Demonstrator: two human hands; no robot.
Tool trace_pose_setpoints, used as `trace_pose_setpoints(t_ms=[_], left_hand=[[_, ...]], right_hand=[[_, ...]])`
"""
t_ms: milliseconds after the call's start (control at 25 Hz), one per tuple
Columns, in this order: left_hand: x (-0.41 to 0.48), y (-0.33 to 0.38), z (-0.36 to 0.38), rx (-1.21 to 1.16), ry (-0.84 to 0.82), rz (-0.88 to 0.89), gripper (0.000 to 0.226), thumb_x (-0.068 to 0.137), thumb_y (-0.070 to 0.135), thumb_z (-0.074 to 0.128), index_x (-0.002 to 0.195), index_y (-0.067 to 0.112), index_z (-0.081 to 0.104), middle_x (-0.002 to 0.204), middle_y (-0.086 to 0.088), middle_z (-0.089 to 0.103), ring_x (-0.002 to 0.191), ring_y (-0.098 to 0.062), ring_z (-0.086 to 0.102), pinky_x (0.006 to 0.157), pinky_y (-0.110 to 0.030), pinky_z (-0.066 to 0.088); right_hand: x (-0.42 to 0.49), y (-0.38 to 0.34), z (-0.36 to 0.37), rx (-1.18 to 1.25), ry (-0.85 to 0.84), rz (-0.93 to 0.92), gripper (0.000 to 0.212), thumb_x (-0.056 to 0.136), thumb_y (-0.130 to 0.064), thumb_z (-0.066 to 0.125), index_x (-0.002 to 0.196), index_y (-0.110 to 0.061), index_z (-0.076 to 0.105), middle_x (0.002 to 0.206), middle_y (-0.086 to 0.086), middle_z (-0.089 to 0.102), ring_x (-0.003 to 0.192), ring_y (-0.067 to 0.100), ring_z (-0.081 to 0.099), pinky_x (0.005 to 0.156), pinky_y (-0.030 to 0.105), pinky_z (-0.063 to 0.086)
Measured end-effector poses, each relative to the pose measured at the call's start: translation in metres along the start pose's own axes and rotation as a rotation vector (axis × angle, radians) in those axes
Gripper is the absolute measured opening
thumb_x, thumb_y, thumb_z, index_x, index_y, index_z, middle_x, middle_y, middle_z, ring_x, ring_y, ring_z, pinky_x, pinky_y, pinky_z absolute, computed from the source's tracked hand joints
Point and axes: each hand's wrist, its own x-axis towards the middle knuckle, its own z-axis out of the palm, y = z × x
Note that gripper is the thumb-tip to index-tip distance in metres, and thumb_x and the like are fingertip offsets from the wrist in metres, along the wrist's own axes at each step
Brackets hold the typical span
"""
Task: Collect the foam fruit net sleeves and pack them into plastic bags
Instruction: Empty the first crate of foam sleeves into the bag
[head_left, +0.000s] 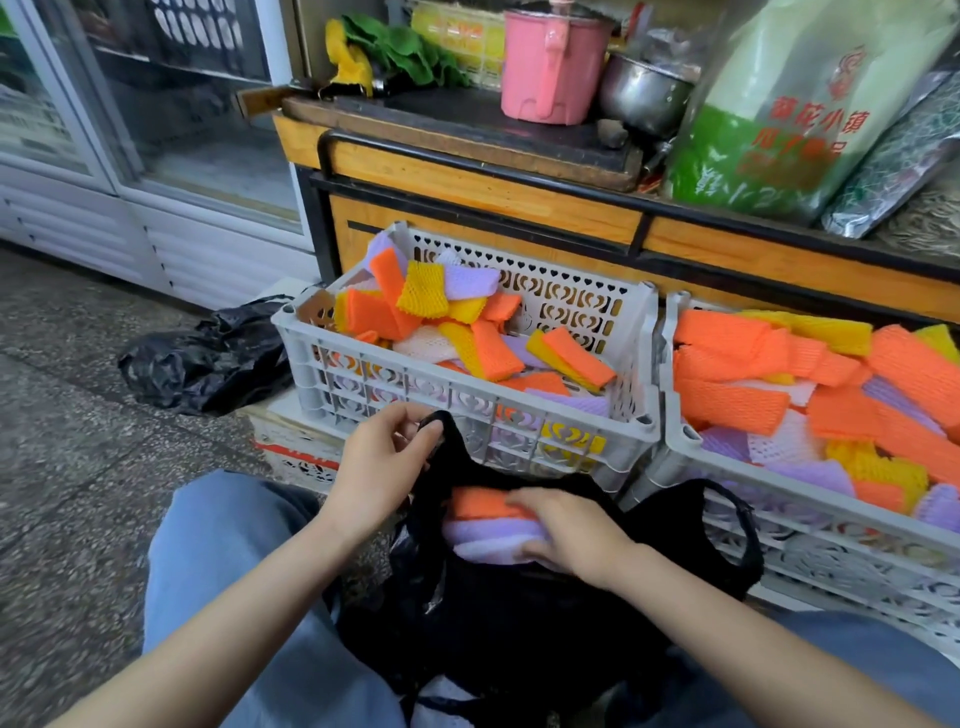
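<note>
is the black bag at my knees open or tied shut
Open: the left hand pinches one handle of the black bag up; the right hand holds a stack of foam net sleeves in its mouth.

**Single view, head-mounted.** My one camera sits on the person's head and faces forward and steeply down over the lap. The lens is wide-angle, so straight edges bow toward the frame borders.

- **Nearest, bottom edge:** both forearms enter here, and the jeans-clad knees (218, 545) flank the black plastic bag (519, 623).
- **Just below centre, at close range:** the left hand (382, 462) is at the bag's handle, and the right hand (576, 535) is on the foam net sleeves (483, 525).
- **Mid-frame, seen from above:** one grey crate (415, 374) and a second grey crate (831, 551).
- **Farthest, top:** the wooden counter (493, 192) and the glass-door cooler (182, 104).
- **Left side:** the speckled floor (67, 441).
</note>
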Motion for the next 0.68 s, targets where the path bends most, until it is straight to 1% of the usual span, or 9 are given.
trace_pose_setpoints(t_ms=[80,160,240,320,400,480,520,600,680], left_hand=[[0.002,-0.005,-0.005,0.005,-0.014,-0.006,0.016,0.09,0.013,0.061,0.075,0.017,0.059,0.059,0.002,0.047,0.057,-0.018,0.053,0.059,-0.032,0.041],[0.006,-0.01,-0.01,0.005,-0.054,-0.005,0.016,0.089,0.012,0.062,0.074,0.019,0.06,0.055,0.011,0.044,0.055,-0.017,0.05,0.058,-0.037,0.043],[0.012,-0.014,-0.013,0.012,-0.101,-0.008,0.014,0.088,0.013,0.063,0.076,0.02,0.061,0.054,0.013,0.043,0.054,-0.013,0.045,0.059,-0.036,0.043],[0.021,-0.014,-0.016,0.04,-0.141,0.01,0.014,0.087,0.016,0.065,0.075,0.022,0.06,0.055,0.012,0.044,0.054,-0.009,0.043,0.058,-0.028,0.039],[0.033,-0.009,-0.016,0.084,-0.159,0.05,0.012,0.088,0.018,0.064,0.077,0.022,0.06,0.059,0.01,0.048,0.055,-0.004,0.043,0.056,-0.02,0.035],[0.053,-0.004,-0.015,0.109,-0.142,0.098,0.009,0.09,0.016,0.061,0.082,0.021,0.061,0.065,0.007,0.053,0.059,-0.004,0.046,0.058,-0.017,0.036],[0.067,-0.003,-0.014,0.124,-0.124,0.129,0.008,0.091,0.014,0.059,0.085,0.019,0.061,0.069,0.005,0.055,0.062,-0.005,0.049,0.06,-0.017,0.037],[0.099,-0.003,-0.013,0.171,-0.092,0.2,0.006,0.091,0.012,0.058,0.093,0.017,0.06,0.083,0.002,0.06,0.075,-0.007,0.054,0.07,-0.02,0.041],[0.137,-0.008,-0.009,0.266,-0.072,0.251,0.014,0.091,0.013,0.058,0.105,0.015,0.06,0.102,-0.001,0.06,0.093,-0.012,0.054,0.08,-0.024,0.039]], right_hand=[[0.002,0.003,0.006,-0.029,-0.108,-0.019,0.061,0.087,-0.042,0.06,0.141,-0.023,0.04,0.144,0.0,0.042,0.133,0.019,0.038,0.108,0.028,0.031],[0.004,0.011,0.002,-0.106,-0.118,-0.027,0.062,0.089,-0.045,0.055,0.144,-0.022,0.036,0.142,0.002,0.039,0.131,0.02,0.035,0.108,0.028,0.028],[0.003,0.015,-0.01,-0.161,-0.08,-0.065,0.062,0.091,-0.05,0.048,0.143,-0.021,0.035,0.137,0.001,0.041,0.128,0.018,0.037,0.105,0.028,0.029],[0.0,0.013,-0.029,-0.14,0.022,-0.131,0.056,0.09,-0.057,0.038,0.135,-0.024,0.043,0.129,-0.004,0.049,0.123,0.013,0.045,0.098,0.026,0.035],[0.001,0.006,-0.056,-0.029,0.184,-0.149,0.048,0.09,-0.057,0.031,0.121,-0.029,0.054,0.116,-0.013,0.06,0.107,0.006,0.056,0.085,0.022,0.042],[0.016,0.002,-0.085,0.129,0.351,-0.117,0.035,0.093,-0.05,0.037,0.115,-0.03,0.055,0.106,-0.017,0.062,0.09,0.001,0.058,0.075,0.022,0.045],[0.03,0.004,-0.097,0.183,0.412,-0.107,0.03,0.095,-0.044,0.041,0.116,-0.027,0.054,0.106,-0.014,0.061,0.087,0.001,0.056,0.073,0.023,0.046],[0.068,0.011,-0.112,0.221,0.487,-0.097,0.028,0.096,-0.033,0.045,0.121,-0.02,0.051,0.113,-0.007,0.058,0.094,0.004,0.054,0.079,0.025,0.047],[0.112,0.028,-0.114,0.231,0.453,-0.008,0.031,0.097,-0.028,0.047,0.126,-0.015,0.047,0.124,-0.001,0.051,0.107,0.01,0.051,0.088,0.029,0.045]])
